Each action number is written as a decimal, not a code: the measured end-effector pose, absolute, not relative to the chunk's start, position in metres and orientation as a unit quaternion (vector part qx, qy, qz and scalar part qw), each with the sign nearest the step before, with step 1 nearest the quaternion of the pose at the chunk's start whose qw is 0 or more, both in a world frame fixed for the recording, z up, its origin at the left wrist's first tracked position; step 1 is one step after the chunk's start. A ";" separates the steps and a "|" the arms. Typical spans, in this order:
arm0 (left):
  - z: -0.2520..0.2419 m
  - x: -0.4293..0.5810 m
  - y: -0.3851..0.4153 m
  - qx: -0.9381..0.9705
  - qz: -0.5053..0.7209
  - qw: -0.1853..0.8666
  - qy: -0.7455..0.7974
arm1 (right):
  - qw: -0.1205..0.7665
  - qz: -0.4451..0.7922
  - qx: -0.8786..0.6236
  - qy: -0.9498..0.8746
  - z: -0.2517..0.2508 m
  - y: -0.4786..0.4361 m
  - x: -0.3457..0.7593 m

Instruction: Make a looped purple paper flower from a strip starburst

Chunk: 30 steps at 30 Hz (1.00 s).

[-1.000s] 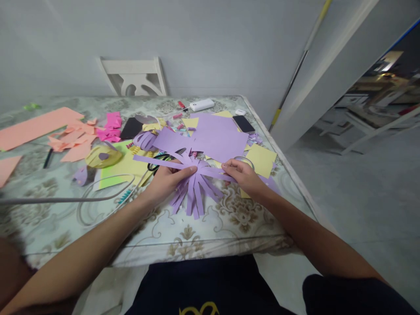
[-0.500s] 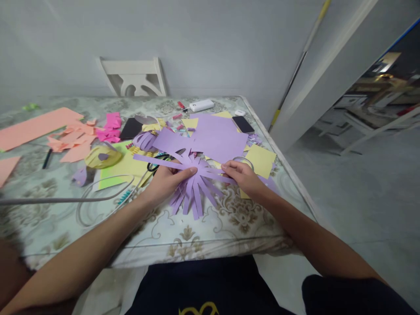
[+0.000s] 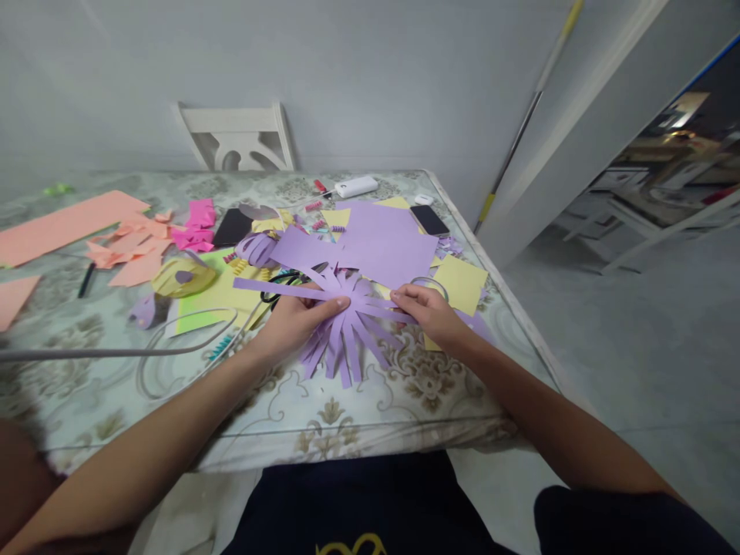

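Observation:
My left hand (image 3: 297,317) pinches the centre of a fan of purple paper strips (image 3: 345,339), thumb on top, held just above the table. The strips splay out in all directions, one long strip reaching left. My right hand (image 3: 426,307) is closed on the ends of the strips that point right. Behind the fan lie large purple paper sheets (image 3: 381,240). Black-handled scissors (image 3: 281,282) rest on the table right behind my left hand.
The patterned table (image 3: 324,408) holds yellow sheets (image 3: 462,281), orange paper (image 3: 69,223), pink scraps (image 3: 200,223), a tape roll (image 3: 182,276), a grey cable (image 3: 127,351), a phone (image 3: 428,220) and a white power bank (image 3: 355,186). A white chair (image 3: 237,137) stands behind. The table's right edge borders open floor.
The strip fan has shifted slightly between my fingers and its lower strips have spread a little. Both hands stay in nearly the same place.

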<state>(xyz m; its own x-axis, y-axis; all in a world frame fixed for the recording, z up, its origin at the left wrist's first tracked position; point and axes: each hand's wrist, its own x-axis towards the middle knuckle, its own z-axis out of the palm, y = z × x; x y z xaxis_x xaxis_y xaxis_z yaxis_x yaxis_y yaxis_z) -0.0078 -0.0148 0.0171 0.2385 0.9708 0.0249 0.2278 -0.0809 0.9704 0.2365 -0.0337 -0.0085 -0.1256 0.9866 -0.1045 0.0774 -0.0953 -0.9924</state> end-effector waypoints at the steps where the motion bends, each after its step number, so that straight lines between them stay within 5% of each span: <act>1: 0.017 -0.008 -0.015 0.624 0.389 0.479 0.480 | 0.422 0.538 -0.509 -0.522 -0.009 -0.034 0.237; 30: 0.015 -0.008 -0.015 0.590 0.403 0.523 0.464 | 0.423 0.538 -0.505 -0.526 -0.008 -0.033 0.237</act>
<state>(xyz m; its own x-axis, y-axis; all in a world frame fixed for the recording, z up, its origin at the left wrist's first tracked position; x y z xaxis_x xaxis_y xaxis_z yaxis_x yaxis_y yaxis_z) -0.0083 -0.0147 0.0151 0.2447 0.9696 -0.0093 0.1255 -0.0221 0.9919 0.2369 -0.0328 -0.0084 -0.1326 0.9863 -0.0982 0.0767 -0.0885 -0.9931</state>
